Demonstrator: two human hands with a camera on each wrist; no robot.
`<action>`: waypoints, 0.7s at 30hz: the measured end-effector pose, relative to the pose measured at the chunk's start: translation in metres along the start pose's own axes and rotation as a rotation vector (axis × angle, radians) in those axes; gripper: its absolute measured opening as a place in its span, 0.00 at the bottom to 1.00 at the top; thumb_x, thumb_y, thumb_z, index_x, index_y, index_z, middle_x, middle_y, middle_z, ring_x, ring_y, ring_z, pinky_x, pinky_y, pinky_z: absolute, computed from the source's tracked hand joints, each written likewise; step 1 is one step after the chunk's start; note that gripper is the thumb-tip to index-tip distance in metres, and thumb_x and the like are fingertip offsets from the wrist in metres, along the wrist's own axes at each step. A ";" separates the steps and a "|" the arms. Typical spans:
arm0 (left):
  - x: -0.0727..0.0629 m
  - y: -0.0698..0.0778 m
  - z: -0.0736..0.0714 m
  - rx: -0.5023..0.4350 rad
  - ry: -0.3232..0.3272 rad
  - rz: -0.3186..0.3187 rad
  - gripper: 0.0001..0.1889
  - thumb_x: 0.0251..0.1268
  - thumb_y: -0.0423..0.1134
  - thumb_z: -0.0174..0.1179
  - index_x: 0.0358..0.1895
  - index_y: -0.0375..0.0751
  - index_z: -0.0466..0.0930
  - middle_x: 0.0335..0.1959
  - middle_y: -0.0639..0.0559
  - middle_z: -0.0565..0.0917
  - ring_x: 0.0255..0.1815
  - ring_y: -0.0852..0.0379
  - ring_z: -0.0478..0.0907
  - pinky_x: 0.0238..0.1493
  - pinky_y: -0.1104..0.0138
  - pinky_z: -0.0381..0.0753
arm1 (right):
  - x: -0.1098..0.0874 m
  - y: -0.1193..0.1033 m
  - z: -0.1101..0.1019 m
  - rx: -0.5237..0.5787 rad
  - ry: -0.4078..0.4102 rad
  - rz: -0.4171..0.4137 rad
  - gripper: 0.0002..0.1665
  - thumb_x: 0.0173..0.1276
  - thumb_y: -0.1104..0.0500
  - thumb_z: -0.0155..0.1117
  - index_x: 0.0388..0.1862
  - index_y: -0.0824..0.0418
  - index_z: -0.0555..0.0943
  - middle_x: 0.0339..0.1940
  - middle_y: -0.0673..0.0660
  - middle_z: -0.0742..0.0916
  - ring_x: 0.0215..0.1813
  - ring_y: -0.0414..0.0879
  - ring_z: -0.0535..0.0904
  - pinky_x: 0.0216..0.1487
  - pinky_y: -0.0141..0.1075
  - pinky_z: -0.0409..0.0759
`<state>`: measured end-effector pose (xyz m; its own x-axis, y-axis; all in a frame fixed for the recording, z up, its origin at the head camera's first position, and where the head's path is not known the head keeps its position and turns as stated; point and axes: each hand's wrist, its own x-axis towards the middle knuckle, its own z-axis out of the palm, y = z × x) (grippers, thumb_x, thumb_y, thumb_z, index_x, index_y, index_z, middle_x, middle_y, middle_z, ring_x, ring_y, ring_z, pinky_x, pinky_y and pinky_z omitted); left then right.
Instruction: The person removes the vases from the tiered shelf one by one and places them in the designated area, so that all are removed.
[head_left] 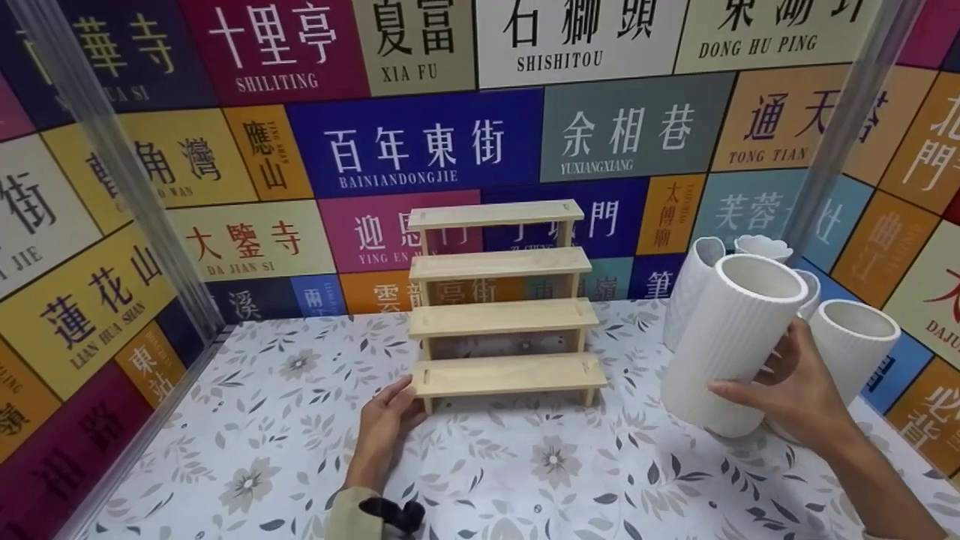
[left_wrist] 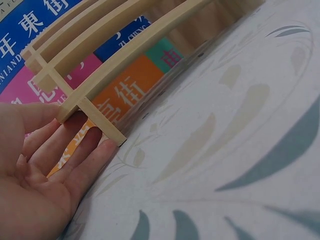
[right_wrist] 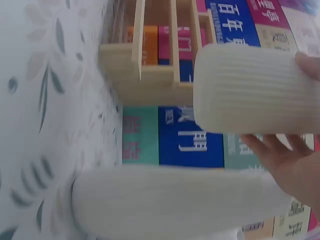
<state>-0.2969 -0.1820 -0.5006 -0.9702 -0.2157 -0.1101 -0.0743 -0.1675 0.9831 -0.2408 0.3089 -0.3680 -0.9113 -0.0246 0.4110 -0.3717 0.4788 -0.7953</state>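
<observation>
A light wooden stand with several stepped shelves (head_left: 504, 318) stands in the middle of the table. At the left end of its lowest shelf, my left hand (head_left: 384, 420) grips the stand. In the left wrist view, that thumb lies against the board's end and the fingers (left_wrist: 87, 170) reach under it beside the leg. My right hand (head_left: 806, 397) holds a tall white ribbed vase (head_left: 724, 360) around its side, slightly tilted. The right wrist view shows this vase (right_wrist: 250, 90) raised off the table, its base facing the stand.
More white vases stand at the table's right: one (head_left: 859, 341) beside my right hand, a textured one (head_left: 684, 296) behind the held vase, and one with a scalloped rim (head_left: 763, 246) farther back. A leaf-patterned cover (head_left: 300, 450) lies on the table. A colourful sign-printed wall (head_left: 412, 142) rises behind.
</observation>
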 end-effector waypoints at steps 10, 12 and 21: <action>-0.002 0.000 0.001 0.008 0.008 -0.021 0.24 0.76 0.40 0.55 0.71 0.38 0.70 0.67 0.33 0.76 0.62 0.43 0.81 0.58 0.59 0.85 | -0.020 0.028 -0.050 0.184 0.005 -0.088 0.71 0.46 0.83 0.72 0.82 0.48 0.48 0.69 0.50 0.74 0.59 0.32 0.81 0.49 0.21 0.82; -0.002 0.000 0.001 0.013 0.005 -0.022 0.25 0.76 0.41 0.55 0.71 0.38 0.70 0.67 0.34 0.76 0.62 0.44 0.81 0.58 0.60 0.86 | -0.023 0.037 -0.060 0.127 0.019 -0.067 0.70 0.47 0.82 0.73 0.81 0.48 0.48 0.68 0.48 0.75 0.58 0.31 0.81 0.47 0.21 0.82; -0.002 -0.002 0.000 -0.031 -0.005 0.021 0.25 0.76 0.37 0.55 0.71 0.32 0.68 0.63 0.30 0.79 0.55 0.47 0.85 0.54 0.60 0.87 | -0.039 0.082 -0.097 -0.069 -0.057 0.019 0.66 0.55 0.78 0.71 0.80 0.44 0.46 0.62 0.38 0.74 0.54 0.24 0.79 0.41 0.24 0.84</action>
<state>-0.2951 -0.1809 -0.5021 -0.9725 -0.2150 -0.0891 -0.0472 -0.1929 0.9801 -0.2183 0.4345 -0.4059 -0.9274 -0.0640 0.3686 -0.3430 0.5391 -0.7693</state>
